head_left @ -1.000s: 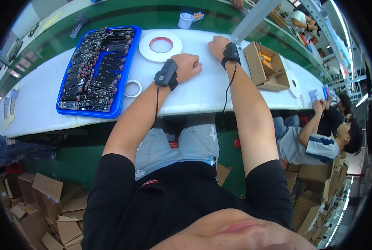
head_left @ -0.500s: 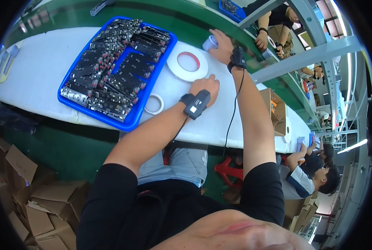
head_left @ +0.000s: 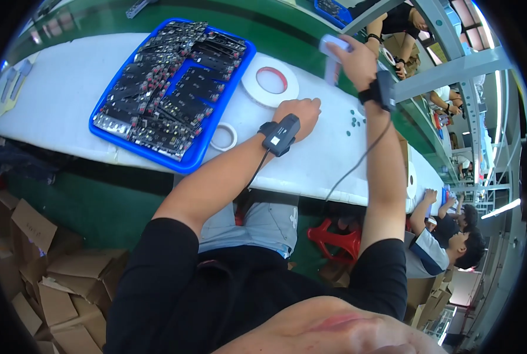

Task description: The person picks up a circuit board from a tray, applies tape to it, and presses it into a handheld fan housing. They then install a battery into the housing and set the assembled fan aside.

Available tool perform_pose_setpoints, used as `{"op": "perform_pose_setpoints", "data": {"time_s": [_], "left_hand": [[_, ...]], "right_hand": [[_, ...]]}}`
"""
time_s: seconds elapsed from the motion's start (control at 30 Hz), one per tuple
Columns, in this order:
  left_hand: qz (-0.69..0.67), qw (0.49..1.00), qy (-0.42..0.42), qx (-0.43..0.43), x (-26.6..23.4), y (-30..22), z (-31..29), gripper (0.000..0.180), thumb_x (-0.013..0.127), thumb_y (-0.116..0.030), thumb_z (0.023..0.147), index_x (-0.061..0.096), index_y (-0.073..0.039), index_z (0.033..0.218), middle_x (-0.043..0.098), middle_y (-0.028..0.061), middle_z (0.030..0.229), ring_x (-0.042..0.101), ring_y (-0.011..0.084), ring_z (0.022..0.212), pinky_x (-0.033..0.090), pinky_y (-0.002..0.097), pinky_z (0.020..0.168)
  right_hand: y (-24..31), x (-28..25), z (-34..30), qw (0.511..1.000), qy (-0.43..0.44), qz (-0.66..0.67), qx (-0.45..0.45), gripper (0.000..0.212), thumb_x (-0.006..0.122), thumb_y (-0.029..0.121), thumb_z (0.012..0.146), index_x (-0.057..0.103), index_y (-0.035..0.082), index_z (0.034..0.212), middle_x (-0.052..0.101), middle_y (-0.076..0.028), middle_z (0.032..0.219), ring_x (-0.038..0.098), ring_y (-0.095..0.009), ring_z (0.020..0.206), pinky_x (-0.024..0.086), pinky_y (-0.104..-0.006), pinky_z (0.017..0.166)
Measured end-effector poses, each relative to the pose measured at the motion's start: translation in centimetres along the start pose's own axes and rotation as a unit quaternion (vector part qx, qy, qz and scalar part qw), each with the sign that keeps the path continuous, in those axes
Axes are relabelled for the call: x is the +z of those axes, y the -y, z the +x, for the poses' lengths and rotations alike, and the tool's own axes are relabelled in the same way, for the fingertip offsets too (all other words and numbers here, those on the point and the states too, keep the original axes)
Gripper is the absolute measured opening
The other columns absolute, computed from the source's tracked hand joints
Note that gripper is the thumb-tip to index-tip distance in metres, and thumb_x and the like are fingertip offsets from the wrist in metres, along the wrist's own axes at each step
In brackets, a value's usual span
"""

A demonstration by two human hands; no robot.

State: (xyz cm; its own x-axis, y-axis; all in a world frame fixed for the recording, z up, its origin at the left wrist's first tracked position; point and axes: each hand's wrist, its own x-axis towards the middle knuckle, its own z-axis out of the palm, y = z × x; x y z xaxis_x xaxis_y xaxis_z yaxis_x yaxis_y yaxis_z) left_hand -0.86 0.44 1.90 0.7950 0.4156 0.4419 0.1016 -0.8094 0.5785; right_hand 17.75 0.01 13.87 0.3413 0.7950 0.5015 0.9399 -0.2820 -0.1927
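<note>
My right hand point(head_left: 358, 62) grips a small pale lavender, rounded thing point(head_left: 334, 47) above the far edge of the table; its kind is unclear. Just below it a blurred, pale purple and pinkish piece point(head_left: 332, 72) shows. My left hand point(head_left: 299, 115) rests on the white table surface with its fingers curled; what they hold, if anything, is hidden. Beyond its knuckles lies a large white tape roll with a red core point(head_left: 270, 82). Several small dark green discs point(head_left: 354, 123) are scattered between my hands. Each wrist carries a black strapped device with a cable.
A blue tray point(head_left: 201, 138) full of black circuit boards lies left of my hands, with a smaller white roll point(head_left: 224, 137) beside it. A grey metal frame point(head_left: 446, 74) slants in at right. Co-workers sit across and farther right. Cardboard boxes point(head_left: 74, 271) pile up at lower left.
My right hand has lifted the lavender thing and moved right and away from the table. The green discs have come into view. My left hand has shifted slightly right.
</note>
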Motion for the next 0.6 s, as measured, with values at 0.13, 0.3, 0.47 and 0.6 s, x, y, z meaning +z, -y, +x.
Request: {"op": "perform_pose_setpoints", "data": {"time_s": [0.13,0.3,0.47,0.6], "left_hand": [[-0.015,0.999,-0.044,-0.005,-0.8,0.1,0.3,0.018,0.058,-0.019,0.092,0.062,-0.002,0.087,0.068,0.0176,0.078,0.068,0.0351,0.072,0.056,0.043,0.064],[0.041,0.997,-0.022,-0.06,-1.8,-0.5,1.0,0.022,0.056,-0.021,0.091,0.065,-0.002,0.088,0.069,0.0185,0.083,0.068,0.0367,0.077,0.055,0.0459,0.068],[0.147,0.987,0.016,-0.054,-5.1,0.8,1.4,0.023,0.055,-0.019,0.09,0.067,-0.001,0.094,0.07,0.0206,0.092,0.069,0.0388,0.085,0.056,0.0476,0.075],[0.253,0.965,0.034,-0.064,-9.9,4.3,1.1,0.022,0.053,-0.01,0.087,0.069,-0.001,0.099,0.068,0.023,0.104,0.067,0.0399,0.096,0.055,0.047,0.083]], "right_hand": [[-0.2,-3.5,-1.7,0.933,0.307,-0.09,0.167,0.061,0.066,0.057,0.085,0.072,-0.003,0.089,0.065,-0.013,0.068,0.067,-0.019,0.057,0.054,-0.0322,0.056],[0.9,-1.2,-7.1,0.89,0.347,0.011,0.296,0.062,0.065,0.057,0.085,0.071,-0.005,0.082,0.065,-0.014,0.066,0.066,-0.021,0.056,0.053,-0.0328,0.053],[0.7,0.0,-9.8,0.939,0.258,-0.003,0.229,0.058,0.068,0.052,0.084,0.07,-0.003,0.102,0.07,-0.017,0.086,0.069,-0.025,0.07,0.055,-0.0344,0.061],[-0.3,0.0,-11.8,0.968,0.218,0.04,0.117,0.06,0.072,0.047,0.081,0.066,0.0,0.118,0.07,-0.019,0.102,0.07,-0.029,0.086,0.056,-0.0358,0.076]]}}
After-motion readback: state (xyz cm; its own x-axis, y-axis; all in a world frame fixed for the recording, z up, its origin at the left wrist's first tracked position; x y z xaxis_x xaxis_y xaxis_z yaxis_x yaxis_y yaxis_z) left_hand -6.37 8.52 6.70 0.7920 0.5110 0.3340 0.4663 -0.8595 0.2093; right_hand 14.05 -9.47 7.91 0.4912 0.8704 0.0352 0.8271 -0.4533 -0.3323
